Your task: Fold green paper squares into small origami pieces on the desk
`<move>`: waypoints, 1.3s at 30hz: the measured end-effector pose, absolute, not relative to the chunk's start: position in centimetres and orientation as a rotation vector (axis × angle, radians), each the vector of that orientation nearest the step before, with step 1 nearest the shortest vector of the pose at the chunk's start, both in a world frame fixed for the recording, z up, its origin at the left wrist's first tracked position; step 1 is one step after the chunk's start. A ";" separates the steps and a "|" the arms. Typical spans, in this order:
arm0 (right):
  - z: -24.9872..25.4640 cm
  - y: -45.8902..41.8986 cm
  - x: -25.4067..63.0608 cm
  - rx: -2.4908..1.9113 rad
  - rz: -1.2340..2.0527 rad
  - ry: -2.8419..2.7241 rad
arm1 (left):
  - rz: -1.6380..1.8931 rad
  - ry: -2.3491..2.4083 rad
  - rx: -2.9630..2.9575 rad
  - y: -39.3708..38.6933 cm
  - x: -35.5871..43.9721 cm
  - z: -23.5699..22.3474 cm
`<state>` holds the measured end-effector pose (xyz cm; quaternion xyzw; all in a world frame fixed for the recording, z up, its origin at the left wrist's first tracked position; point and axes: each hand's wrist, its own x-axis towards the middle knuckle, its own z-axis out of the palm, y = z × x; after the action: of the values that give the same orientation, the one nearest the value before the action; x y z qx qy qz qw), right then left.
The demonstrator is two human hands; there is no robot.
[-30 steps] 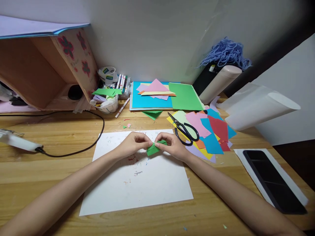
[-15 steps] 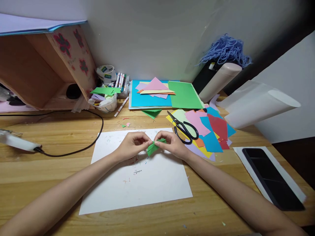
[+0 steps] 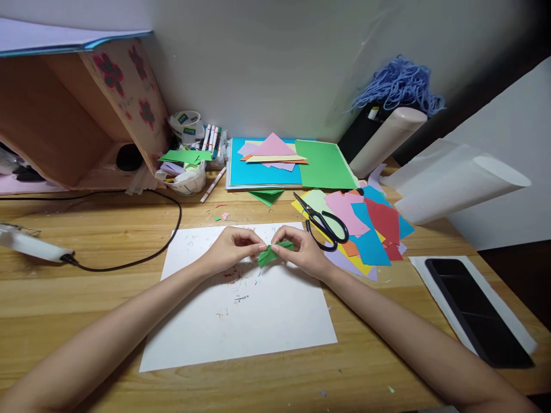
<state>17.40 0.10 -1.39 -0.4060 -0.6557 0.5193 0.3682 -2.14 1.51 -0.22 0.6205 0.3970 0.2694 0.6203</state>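
Item: one slip (image 3: 266,259), green, apparently folded paper with creases showing. Location: in both hands, above the far half of the white sheet (image 3: 275,321), which lies on the wooden surface (image 3: 86,304).

Handling, as judged from where I stand: very light, thin, pliable; stiffer along any fold, unlikely to slide between dry fingers. Fragile to the extent that a sharp tug could tear it or a hard squeeze leave stray creases. Best taken by an edge or fold, between thumb and fingertip.

Grip, left hand (image 3: 232,248): thumb and forefinger brought together, clamped on the slip's upper edge, left of its middle; a rounded gap behind the tips.

Grip, right hand (image 3: 303,253): likewise pinched on the slip, just beside the left tips, with green showing beyond the thumb to the right. Whether the two hands' tips touch, I cannot tell.

Adjacent: scissors (image 3: 323,220), black-handled, just far and right of the right hand, lying on mixed scraps (image 3: 371,235). Phone (image 3: 477,312), near right, on white paper. Card (image 3: 329,165), stacked far, green and blue uppermost.
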 end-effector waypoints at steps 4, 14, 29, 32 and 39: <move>-1.2 0.1 17.3 -1.048 1.326 -1.696 | 0.609 0.921 1.411 1.5 -2.1 -0.2; -1.1 -0.1 17.3 -1.048 1.317 -1.732 | 0.598 0.918 1.424 1.5 -2.2 -0.3; -1.0 -0.2 17.1 -1.098 1.288 -1.760 | 0.591 1.038 1.461 1.1 -1.6 -0.3; -1.1 -0.2 17.1 -1.102 1.276 -1.758 | 0.600 1.039 1.453 1.2 -1.6 -0.3; -1.4 -0.1 17.1 -1.105 1.261 -1.722 | 0.579 1.020 1.483 0.9 -1.6 -0.4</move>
<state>17.14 -0.12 -1.37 -0.4288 -0.6683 0.4892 0.3608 -1.61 0.90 -0.38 0.6360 0.4373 0.2483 0.5854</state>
